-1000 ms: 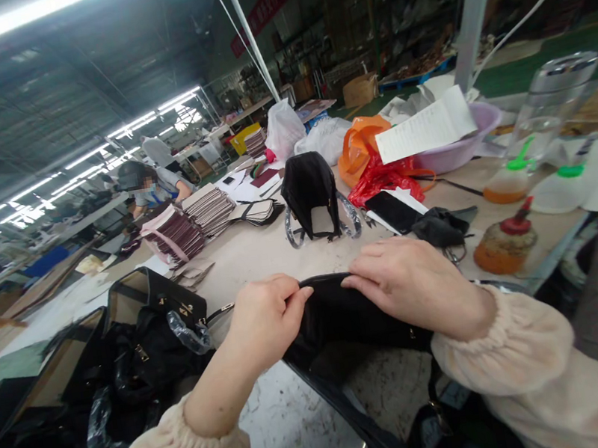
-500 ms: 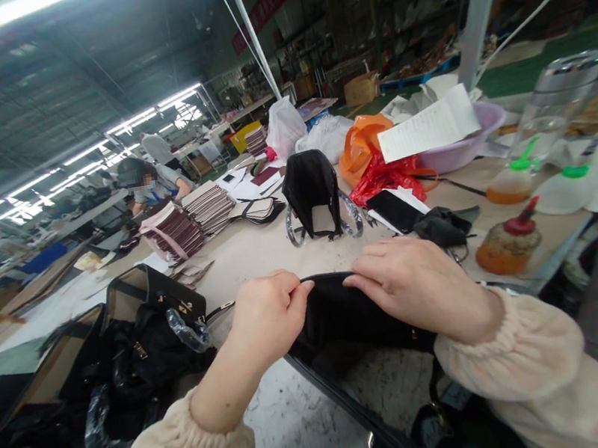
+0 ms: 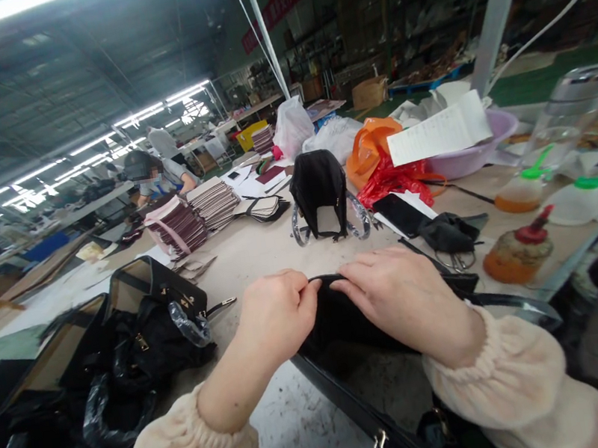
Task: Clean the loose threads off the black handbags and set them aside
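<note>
A black handbag (image 3: 350, 405) stands open in front of me, its far rim pinched between my two hands. My left hand (image 3: 276, 311) is closed on that rim, thumb and fingers pressed together at the left. A short way to the right, my right hand (image 3: 401, 295) grips the same edge with thumb inside and fingers over the top. The bag's lower right part is hidden behind my right forearm. Beyond the hands, a second black bag (image 3: 322, 190) stands open on the table, with plastic-wrapped handles at its sides.
Several black bags (image 3: 152, 338) crowd the left. Bundled panels (image 3: 178, 228) lie behind, near a co-worker (image 3: 158, 174). On the right are a phone (image 3: 404, 213), glue bottles (image 3: 519, 250), a red plastic bag (image 3: 395, 182), a lilac basin (image 3: 483, 145) and a metal post (image 3: 505, 2).
My right hand has slid left along the rim, closer to my left hand. More of the bag and its handle shows on the right. The view has shifted slightly.
</note>
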`<state>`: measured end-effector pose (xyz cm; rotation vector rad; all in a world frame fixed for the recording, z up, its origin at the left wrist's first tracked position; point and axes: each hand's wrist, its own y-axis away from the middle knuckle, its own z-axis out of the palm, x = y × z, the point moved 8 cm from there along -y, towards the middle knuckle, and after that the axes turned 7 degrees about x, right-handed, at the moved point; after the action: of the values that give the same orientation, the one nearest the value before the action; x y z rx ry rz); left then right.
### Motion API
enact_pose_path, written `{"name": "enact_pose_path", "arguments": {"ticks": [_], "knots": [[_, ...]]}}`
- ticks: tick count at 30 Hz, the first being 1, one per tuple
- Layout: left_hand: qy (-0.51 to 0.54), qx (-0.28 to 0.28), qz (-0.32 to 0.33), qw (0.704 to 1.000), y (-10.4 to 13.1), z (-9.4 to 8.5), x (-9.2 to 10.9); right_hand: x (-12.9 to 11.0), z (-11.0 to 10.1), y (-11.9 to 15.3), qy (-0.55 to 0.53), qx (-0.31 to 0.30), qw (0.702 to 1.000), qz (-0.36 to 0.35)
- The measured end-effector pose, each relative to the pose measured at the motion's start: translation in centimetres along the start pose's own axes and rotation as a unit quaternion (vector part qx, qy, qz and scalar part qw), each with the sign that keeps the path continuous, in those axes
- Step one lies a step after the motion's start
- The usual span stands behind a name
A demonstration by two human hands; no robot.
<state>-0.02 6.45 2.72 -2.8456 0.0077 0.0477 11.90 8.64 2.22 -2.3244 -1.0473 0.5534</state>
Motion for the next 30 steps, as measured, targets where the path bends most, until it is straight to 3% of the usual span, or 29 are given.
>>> {"name": "enact_pose_path", "arguments": {"ticks": [12,22,30], "knots": [[0.03,0.004,-0.01,0.999,-0.1,0.1,-0.4,-0.7,0.3,-0.4,-0.004,0.029,1.0,-0.011],[0.172,-0.084,-0.04,0.981,2.4,-0.3,-1.3,-0.6,0.1,-0.4,-0.018,0.042,0.999,-0.018],[0.137,-0.099,-0.05,0.984,3.0,-0.6,-1.7,-1.2,-0.9,0.2,-0.019,0.027,0.999,-0.021]]}}
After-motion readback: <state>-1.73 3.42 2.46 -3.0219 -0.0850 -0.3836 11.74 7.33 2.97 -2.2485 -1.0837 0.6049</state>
